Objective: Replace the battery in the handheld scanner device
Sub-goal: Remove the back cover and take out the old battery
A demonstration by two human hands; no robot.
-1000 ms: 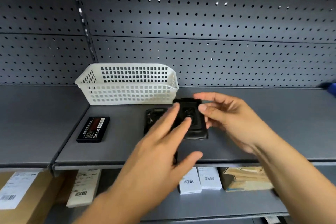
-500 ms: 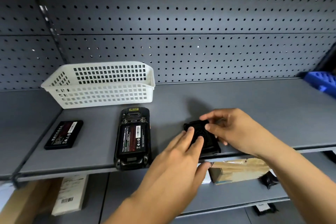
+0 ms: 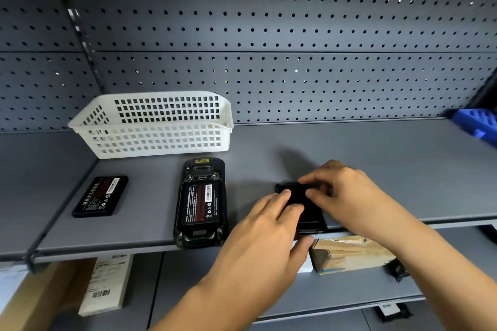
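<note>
The black handheld scanner [image 3: 200, 204] lies face down on the grey shelf [image 3: 376, 158], its back open with a labelled battery seated in the bay. A second black battery [image 3: 100, 196] lies loose to its left. To the scanner's right the black battery cover [image 3: 309, 209] rests flat near the shelf's front edge. My left hand [image 3: 269, 226] lies over the cover's left side, fingers on top and thumb under the shelf edge. My right hand [image 3: 347, 193] pinches the cover's far right corner.
A white slotted basket [image 3: 158, 126] stands at the back left against the pegboard wall. A blue bin [image 3: 478, 123] sits at the far right. Below, a lower shelf holds a cardboard box [image 3: 349, 252] and white labelled boxes [image 3: 107, 285].
Both hands carried the cover rightward off the scanner and lowered it onto the shelf. The scanner's battery bay came into view. The camera view shifted slightly.
</note>
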